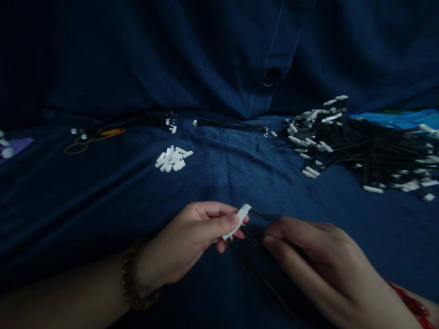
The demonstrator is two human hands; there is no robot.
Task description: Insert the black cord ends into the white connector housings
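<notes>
A long white wire connector (244, 212) sits tilted between the thumb and fingers of my left hand (202, 228). Thin black wires (252, 237) run out of its right side, some trailing down toward the bottom of the view. My right hand (308, 256) is closed, thumb against forefinger, on the black wires just right of the connector. The wire ends inside that hand are hidden. Beyond my left hand lies a small heap of loose white connector housings (171, 159) on the dark blue cloth (113, 201).
At the right lies a big pile of black wires with white connectors (370, 146), partly over a light blue sheet (394, 119). Further back are a short wire bundle (229, 125), another bundle (137, 122) and yellow rubber bands (76, 149). A purple piece (22, 147) is far left.
</notes>
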